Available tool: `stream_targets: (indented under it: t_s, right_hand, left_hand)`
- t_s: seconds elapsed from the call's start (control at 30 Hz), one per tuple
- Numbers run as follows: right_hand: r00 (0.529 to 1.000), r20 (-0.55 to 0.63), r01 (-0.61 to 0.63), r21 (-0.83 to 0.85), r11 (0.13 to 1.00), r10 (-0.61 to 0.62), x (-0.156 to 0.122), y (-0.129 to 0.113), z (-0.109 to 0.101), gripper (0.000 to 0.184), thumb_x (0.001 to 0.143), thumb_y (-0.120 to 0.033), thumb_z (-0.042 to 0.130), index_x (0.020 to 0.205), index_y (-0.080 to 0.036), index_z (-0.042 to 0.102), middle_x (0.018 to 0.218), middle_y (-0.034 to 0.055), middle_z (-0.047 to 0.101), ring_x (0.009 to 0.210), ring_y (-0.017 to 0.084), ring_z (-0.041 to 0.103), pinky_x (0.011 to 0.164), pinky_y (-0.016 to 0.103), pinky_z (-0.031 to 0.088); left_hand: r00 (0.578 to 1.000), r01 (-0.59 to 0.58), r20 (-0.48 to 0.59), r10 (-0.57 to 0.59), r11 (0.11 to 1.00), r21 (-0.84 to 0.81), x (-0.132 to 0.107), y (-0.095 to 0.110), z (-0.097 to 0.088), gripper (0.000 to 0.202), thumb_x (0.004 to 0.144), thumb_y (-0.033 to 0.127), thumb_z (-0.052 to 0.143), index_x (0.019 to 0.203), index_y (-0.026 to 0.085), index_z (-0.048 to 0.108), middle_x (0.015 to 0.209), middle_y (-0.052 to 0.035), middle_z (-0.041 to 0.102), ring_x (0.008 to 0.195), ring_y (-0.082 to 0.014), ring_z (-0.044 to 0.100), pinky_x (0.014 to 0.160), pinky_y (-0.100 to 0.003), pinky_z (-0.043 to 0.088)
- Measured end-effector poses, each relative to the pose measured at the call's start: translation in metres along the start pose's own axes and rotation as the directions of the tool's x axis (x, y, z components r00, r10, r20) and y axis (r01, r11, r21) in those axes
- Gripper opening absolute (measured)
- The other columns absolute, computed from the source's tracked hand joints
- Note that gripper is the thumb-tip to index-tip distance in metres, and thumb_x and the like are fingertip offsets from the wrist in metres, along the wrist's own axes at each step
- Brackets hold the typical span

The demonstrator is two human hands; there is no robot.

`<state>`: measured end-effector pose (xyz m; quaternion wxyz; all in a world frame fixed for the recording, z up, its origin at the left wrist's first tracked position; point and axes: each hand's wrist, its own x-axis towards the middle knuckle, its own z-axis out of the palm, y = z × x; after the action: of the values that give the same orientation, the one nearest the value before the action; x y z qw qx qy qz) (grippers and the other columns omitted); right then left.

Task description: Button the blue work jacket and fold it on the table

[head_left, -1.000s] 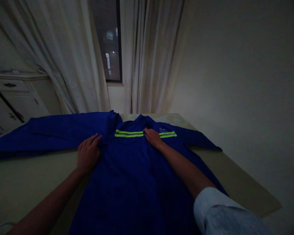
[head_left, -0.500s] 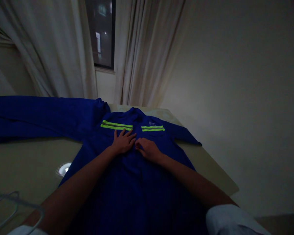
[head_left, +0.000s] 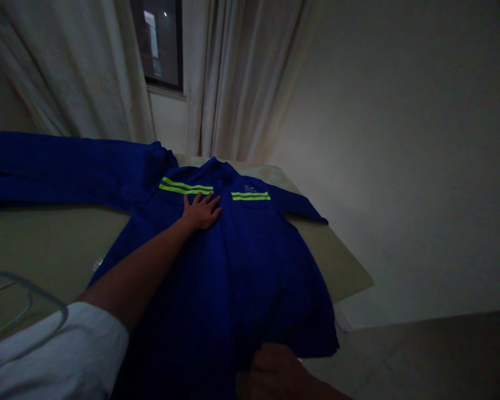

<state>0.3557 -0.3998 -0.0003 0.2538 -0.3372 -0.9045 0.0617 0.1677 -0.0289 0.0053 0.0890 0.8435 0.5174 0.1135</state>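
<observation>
The blue cloth jacket (head_left: 260, 250) with yellow-green bands (head_left: 250, 196) lies on the flat olive table (head_left: 350, 272). Our left hand (head_left: 202, 212), fingers apart, rests on its chest, seemingly steadying it alone: our curled right hand (head_left: 275, 366) has moved toward the hem (head_left: 319, 354); its grip we cannot tell.

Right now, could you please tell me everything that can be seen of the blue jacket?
The blue jacket looks like plain cloth, lightly creased, with a collar, a front seam, two yellow-green chest bands, and small pale print above one. It lies front up, spread over a greenish surface. One sleeve points to the picture's right; long blue cloth at its left, apparently the other, leaves view. The left hand rests spread on the chest; the right hand is near the lower part, contact unclear.
</observation>
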Motion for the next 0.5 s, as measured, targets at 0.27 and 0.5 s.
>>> stream_targets:
  t_s: [0.27, 0.5]
  right_hand:
    - [0.964, -0.108, -0.242, 0.029, 0.970, 0.244, -0.015, -0.021, -0.002, 0.029, 0.100, -0.039, 0.065, 0.126, -0.029, 0.060, 0.101, 0.0073, 0.078, 0.089, 0.026, 0.072, 0.081, 0.043, 0.057]
    - [0.713, -0.028, -0.644, 0.367, 0.671, 0.700, -0.023, -0.024, 0.005, 0.043, 0.090, -0.018, 0.064, 0.131, -0.029, 0.059, 0.112, 0.0050, 0.070, 0.095, 0.021, 0.070, 0.083, 0.035, 0.057]
  left_hand:
    - [0.975, -0.207, -0.071, 0.212, 0.976, 0.070, -0.065, 0.054, -0.034, 0.050, 0.103, 0.023, 0.037, 0.148, 0.023, 0.059, 0.152, -0.0126, 0.060, 0.138, -0.0307, 0.055, 0.120, -0.052, 0.036]
    - [0.996, -0.082, 0.033, 0.079, 0.991, 0.106, -0.237, 0.053, -0.027, 0.066, 0.102, 0.061, 0.043, 0.162, 0.035, 0.040, 0.172, -0.0084, 0.034, 0.157, -0.0429, 0.029, 0.118, -0.081, 0.018]
